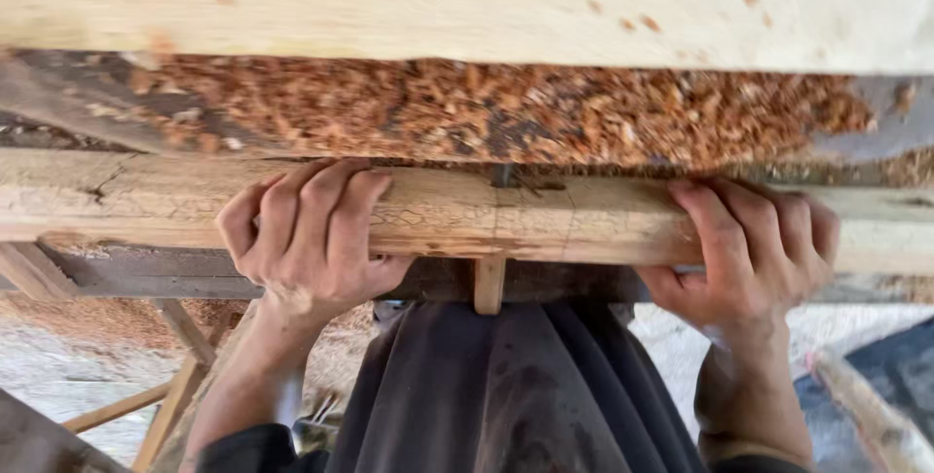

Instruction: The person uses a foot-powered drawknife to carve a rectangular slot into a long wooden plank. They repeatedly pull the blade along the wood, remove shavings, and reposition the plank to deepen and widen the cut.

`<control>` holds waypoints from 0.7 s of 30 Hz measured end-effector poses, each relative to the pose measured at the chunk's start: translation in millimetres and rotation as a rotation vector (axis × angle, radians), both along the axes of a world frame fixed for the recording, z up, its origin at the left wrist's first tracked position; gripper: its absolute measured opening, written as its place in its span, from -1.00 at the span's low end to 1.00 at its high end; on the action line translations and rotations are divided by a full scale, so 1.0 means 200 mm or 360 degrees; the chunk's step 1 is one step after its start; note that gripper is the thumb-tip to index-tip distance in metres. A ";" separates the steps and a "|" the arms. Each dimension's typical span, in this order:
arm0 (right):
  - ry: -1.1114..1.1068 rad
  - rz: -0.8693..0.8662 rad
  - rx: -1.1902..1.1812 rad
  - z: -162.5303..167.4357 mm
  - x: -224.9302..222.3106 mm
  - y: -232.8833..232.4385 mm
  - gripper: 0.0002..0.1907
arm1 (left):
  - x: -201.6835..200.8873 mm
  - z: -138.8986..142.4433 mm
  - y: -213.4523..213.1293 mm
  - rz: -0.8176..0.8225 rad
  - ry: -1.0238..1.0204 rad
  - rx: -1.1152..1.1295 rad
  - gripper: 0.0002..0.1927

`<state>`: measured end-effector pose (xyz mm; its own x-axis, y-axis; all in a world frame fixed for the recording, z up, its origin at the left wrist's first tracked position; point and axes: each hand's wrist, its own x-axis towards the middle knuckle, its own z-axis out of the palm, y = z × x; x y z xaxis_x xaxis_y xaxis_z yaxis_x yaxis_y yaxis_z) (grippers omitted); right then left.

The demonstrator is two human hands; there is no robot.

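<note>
My left hand [306,235] and my right hand [749,249] both grip a cracked, weathered wooden beam [525,215] that runs across the view at chest height. The fingers of each hand curl over the beam's top, thumbs beneath. The hands are about a shoulder's width apart. A short upright wooden peg [488,283] sits under the beam midway between them. My dark clothing fills the lower middle.
Behind the beam lies a bed of reddish wood shavings [506,113] on a grey surface. A pale, smoother plank [467,6] crosses the top. Thin wooden braces [180,376] slant at the lower left. A pale pole [866,415] lies at the lower right.
</note>
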<state>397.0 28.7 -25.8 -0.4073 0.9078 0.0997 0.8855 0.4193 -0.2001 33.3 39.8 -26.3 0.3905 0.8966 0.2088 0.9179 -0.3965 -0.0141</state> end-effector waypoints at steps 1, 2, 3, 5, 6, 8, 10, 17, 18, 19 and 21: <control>-0.0029 0.0015 0.0001 -0.01 0.00 0.00 -0.65 | -0.01 0.00 0.00 0.0021 0.0014 -0.0024 -0.61; -0.0004 0.0026 0.0031 -0.01 0.00 0.01 -0.63 | -0.02 0.00 -0.01 0.0030 0.0019 -0.0004 -0.60; 0.0006 0.0016 0.0055 -0.02 0.00 0.01 -0.62 | -0.03 -0.01 -0.01 0.0020 0.0009 0.0009 -0.60; -0.0009 0.0007 0.0056 -0.03 -0.03 0.02 -0.61 | -0.06 -0.02 -0.01 -0.0047 0.0007 0.0077 -0.48; -0.0025 0.0029 0.0036 -0.03 -0.05 0.02 -0.61 | -0.08 -0.03 -0.01 -0.0083 0.0025 0.0136 -0.37; -0.0012 0.0047 0.0038 -0.04 -0.09 0.03 -0.60 | -0.13 -0.05 -0.02 -0.0087 0.0022 0.0128 -0.26; 0.0013 0.0020 0.0112 -0.04 -0.13 0.04 -0.57 | -0.18 -0.06 -0.03 -0.0043 -0.0049 0.0028 -0.29; 0.0015 -0.0032 0.0067 -0.03 -0.24 0.04 -0.59 | -0.27 -0.05 -0.07 -0.0030 -0.0052 0.0055 -0.33; 0.0033 -0.0006 0.0096 -0.03 -0.24 0.04 -0.57 | -0.27 -0.05 -0.07 -0.0016 -0.0031 0.0079 -0.33; 0.0066 0.0025 0.0127 -0.04 -0.23 0.04 -0.54 | -0.27 -0.05 -0.07 0.0001 0.0005 0.0105 -0.32; 0.0048 0.0057 0.0069 -0.06 -0.20 0.03 -0.57 | -0.25 -0.06 -0.07 0.0054 -0.0002 0.0095 -0.33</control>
<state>356.8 35.6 -36.9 -0.4357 0.8873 0.1512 0.8636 0.4595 -0.2075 -16.2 26.5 -38.5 0.3596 0.8954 0.2626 0.9310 -0.3634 -0.0356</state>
